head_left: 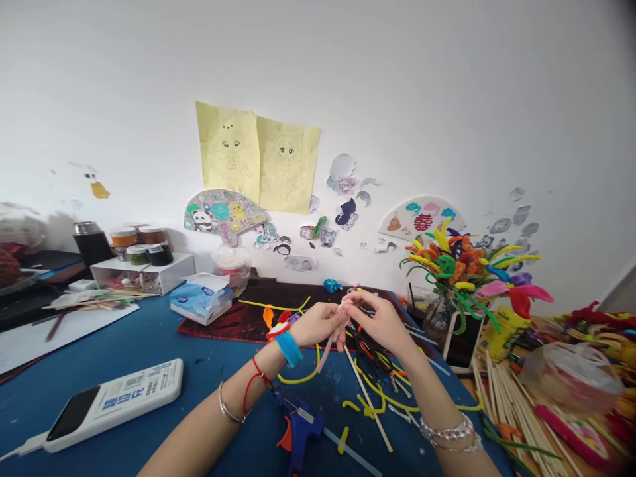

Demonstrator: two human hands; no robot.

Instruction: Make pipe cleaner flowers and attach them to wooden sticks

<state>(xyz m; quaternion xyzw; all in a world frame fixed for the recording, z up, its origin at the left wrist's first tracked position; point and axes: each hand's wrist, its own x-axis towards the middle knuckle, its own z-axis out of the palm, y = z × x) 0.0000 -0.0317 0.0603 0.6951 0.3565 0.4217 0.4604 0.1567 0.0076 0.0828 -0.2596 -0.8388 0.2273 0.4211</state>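
Observation:
Above the middle of the blue table, my left hand and my right hand meet at the fingertips. Both pinch a pale pink pipe cleaner, whose loose end hangs below my left fingers. A thin wooden stick slants down toward the front from between the hands; its top end is hidden by my fingers. Yellow pipe cleaners lie curled on the table beneath. Black scissors rest below my right hand. A blue glue gun with an orange trigger lies nearer, by my left forearm.
A clear glue stick lies by the glue gun. Leftward are a tissue pack and a white power bank. At right stand a pipe-cleaner bouquet, a phone and a yellow bottle, near many wooden sticks.

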